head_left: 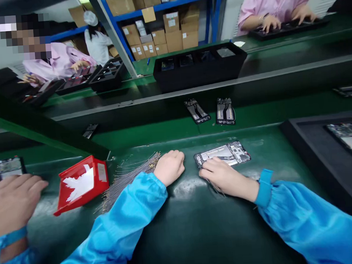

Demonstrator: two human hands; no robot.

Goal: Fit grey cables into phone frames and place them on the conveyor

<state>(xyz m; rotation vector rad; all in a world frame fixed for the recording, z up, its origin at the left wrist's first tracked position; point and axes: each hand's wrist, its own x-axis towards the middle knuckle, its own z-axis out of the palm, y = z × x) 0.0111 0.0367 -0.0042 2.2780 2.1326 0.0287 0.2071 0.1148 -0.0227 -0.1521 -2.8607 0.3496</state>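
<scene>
My left hand is closed, knuckles up, at the right end of a bundle of thin grey cables with small gold-coloured tips. Whatever is in its fingers is hidden from view. My right hand is closed, its fingertips at the left end of an opened phone body lying flat on the green bench. A few thin cables trail from beneath that hand, and its fingers appear pinched on them. The phone's circuit board shows at its right end.
Left of the bundle stands a red bin with white paper strips. A co-worker's hand reaches in at far left, near another phone. Two phone bodies lie behind. A black tray holds phones at right.
</scene>
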